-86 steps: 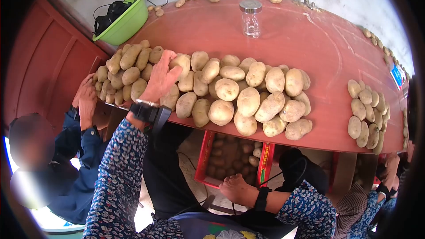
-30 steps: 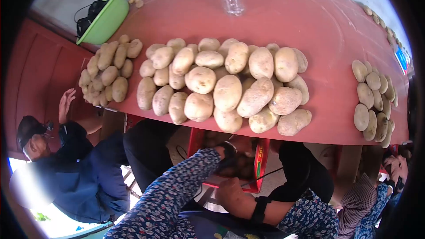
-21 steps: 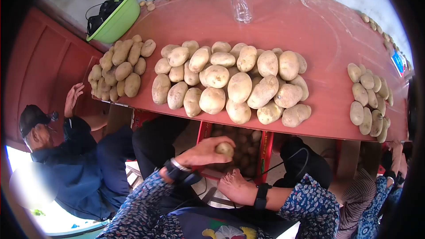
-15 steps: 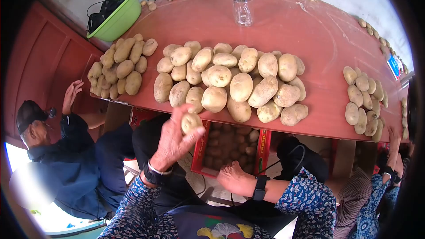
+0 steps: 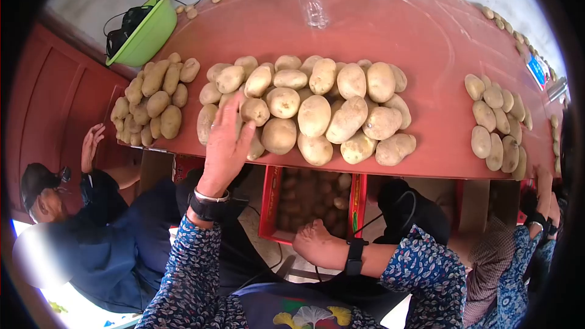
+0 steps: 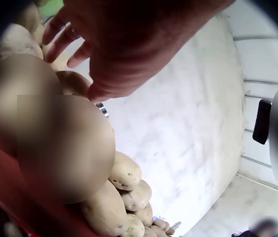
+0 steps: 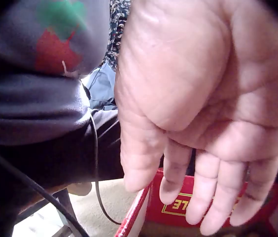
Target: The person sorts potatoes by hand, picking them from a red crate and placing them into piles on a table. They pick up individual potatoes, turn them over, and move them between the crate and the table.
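Note:
In the head view my left hand (image 5: pixel 225 149) reaches over the left front of a large potato pile (image 5: pixel 350 119) on the red table. Its thumb and fingers are spread beside a potato (image 5: pixel 255 111) on top of the pile. The left wrist view shows loosely extended fingers (image 6: pixel 57 47) above a shadowed potato (image 6: pixel 74 82). My right hand (image 5: pixel 320 245) hangs low at the near edge of a red box (image 5: pixel 268 204) of potatoes under the table. Its palm is bare in the right wrist view, the fingers (image 7: pixel 205 187) hanging loosely.
Smaller potato piles sit left (image 5: pixel 155 100) and right (image 5: pixel 499 125). A glass jar (image 5: pixel 314 9) and a green basin (image 5: pixel 146 36) stand farther back. Another person (image 5: pixel 79 225) sits at the left. A black cable (image 7: pixel 95 168) hangs near my right hand.
My left hand went from the pile down to the box, came up with a potato and carried it to the pile's left front, where its fingers have spread. My right hand stays by the box.

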Available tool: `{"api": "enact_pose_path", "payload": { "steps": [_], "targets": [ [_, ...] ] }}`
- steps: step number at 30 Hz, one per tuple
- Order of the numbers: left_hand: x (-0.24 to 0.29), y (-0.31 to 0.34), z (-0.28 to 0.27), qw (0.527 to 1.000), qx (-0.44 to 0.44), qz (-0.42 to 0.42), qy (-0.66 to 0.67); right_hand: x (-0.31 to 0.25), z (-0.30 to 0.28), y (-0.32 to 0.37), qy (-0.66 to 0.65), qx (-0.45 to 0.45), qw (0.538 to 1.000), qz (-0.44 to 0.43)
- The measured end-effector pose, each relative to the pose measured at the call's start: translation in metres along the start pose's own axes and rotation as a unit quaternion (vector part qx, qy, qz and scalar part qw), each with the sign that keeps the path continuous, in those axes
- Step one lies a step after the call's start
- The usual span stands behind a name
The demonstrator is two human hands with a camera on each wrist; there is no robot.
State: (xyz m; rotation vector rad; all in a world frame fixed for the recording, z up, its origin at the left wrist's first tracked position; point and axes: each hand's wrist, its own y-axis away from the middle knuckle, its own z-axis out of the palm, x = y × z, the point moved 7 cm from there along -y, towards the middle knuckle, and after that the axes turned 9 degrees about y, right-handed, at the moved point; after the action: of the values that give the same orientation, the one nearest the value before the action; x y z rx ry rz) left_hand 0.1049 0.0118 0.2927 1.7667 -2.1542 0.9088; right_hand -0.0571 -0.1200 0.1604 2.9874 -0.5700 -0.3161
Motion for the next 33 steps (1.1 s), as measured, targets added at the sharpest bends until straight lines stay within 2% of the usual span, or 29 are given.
{"api": "enact_pose_path", "payload": {
  "steps": [1, 2, 3, 4, 6, 8, 9, 10, 12, 13, 15, 16, 18, 19, 21, 22, 24, 26, 28, 30, 31, 33],
  "targets": [
    [0.006, 0.001, -0.011, 0.997, 0.067, 0.029, -0.022, 0.001, 0.002, 0.001, -0.006, -0.005, 1.000, 0.005],
    [0.013, 0.007, -0.018, 0.990, 0.127, 0.053, -0.039, 0.001, -0.001, 0.003, -0.015, 0.042, 0.999, 0.001],
    [0.016, 0.010, -0.020, 0.990, 0.131, 0.055, 0.014, -0.001, -0.005, 0.008, -0.032, 0.084, 0.996, -0.001],
    [0.020, 0.018, -0.020, 0.988, 0.132, 0.047, 0.068, -0.005, -0.006, 0.010, -0.028, 0.081, 0.996, -0.033],
    [0.033, 0.033, 0.001, 0.995, 0.028, 0.000, 0.100, -0.009, 0.007, 0.005, -0.021, -0.007, 1.000, -0.013],
    [0.039, 0.050, 0.043, 0.972, -0.155, 0.061, 0.163, -0.018, 0.010, 0.007, -0.035, -0.041, 0.998, -0.014],
    [0.036, 0.063, 0.069, 0.952, -0.241, 0.026, 0.187, -0.021, 0.010, 0.008, -0.035, -0.062, 0.997, -0.028],
    [0.028, 0.078, 0.093, 0.910, -0.361, -0.046, 0.199, -0.021, 0.008, 0.008, -0.040, -0.067, 0.997, -0.027],
    [0.003, 0.108, 0.136, 0.845, -0.478, -0.087, 0.225, -0.022, 0.016, 0.010, -0.087, -0.156, 0.983, -0.050],
    [-0.007, 0.113, 0.148, 0.843, -0.480, -0.087, 0.226, -0.023, 0.020, 0.006, -0.145, -0.183, 0.971, -0.045],
    [-0.028, 0.131, 0.177, 0.844, -0.535, -0.004, 0.032, -0.024, 0.022, 0.002, -0.122, -0.213, 0.968, -0.050],
    [-0.029, 0.134, 0.194, 0.841, -0.539, -0.007, 0.036, -0.025, 0.024, 0.004, -0.095, -0.240, 0.964, -0.057],
    [-0.028, 0.126, 0.231, 0.859, -0.493, -0.052, 0.126, -0.025, 0.024, 0.007, -0.065, -0.232, 0.970, -0.039],
    [-0.037, 0.129, 0.251, 0.858, -0.495, -0.050, 0.126, -0.022, 0.024, 0.009, -0.029, -0.222, 0.974, -0.019],
    [-0.040, 0.148, 0.292, 0.847, -0.514, 0.051, 0.128, -0.024, 0.023, 0.013, -0.013, -0.198, 0.980, -0.013],
    [-0.036, 0.153, 0.310, 0.847, -0.513, 0.050, 0.129, -0.024, 0.021, 0.014, 0.007, -0.169, 0.985, -0.012],
    [-0.032, 0.162, 0.346, 0.788, -0.612, 0.036, 0.050, -0.022, 0.020, 0.015, -0.039, -0.174, 0.984, -0.006],
    [-0.021, 0.155, 0.344, 0.796, -0.604, 0.034, 0.035, -0.018, 0.018, 0.018, -0.034, -0.120, 0.992, 0.036],
    [-0.004, 0.158, 0.344, 0.796, -0.603, 0.045, 0.034, -0.015, 0.016, 0.020, -0.043, -0.098, 0.994, 0.030],
    [-0.030, 0.188, 0.396, 0.793, -0.609, 0.025, 0.000, -0.007, 0.011, 0.019, -0.022, -0.097, 0.993, 0.055],
    [-0.029, 0.187, 0.397, 0.796, -0.605, 0.023, -0.003, -0.004, 0.006, 0.020, -0.023, -0.099, 0.993, 0.051],
    [-0.028, 0.177, 0.398, 0.831, -0.557, 0.006, 0.011, -0.003, 0.010, 0.020, -0.018, -0.097, 0.994, 0.045]
  ]
}}
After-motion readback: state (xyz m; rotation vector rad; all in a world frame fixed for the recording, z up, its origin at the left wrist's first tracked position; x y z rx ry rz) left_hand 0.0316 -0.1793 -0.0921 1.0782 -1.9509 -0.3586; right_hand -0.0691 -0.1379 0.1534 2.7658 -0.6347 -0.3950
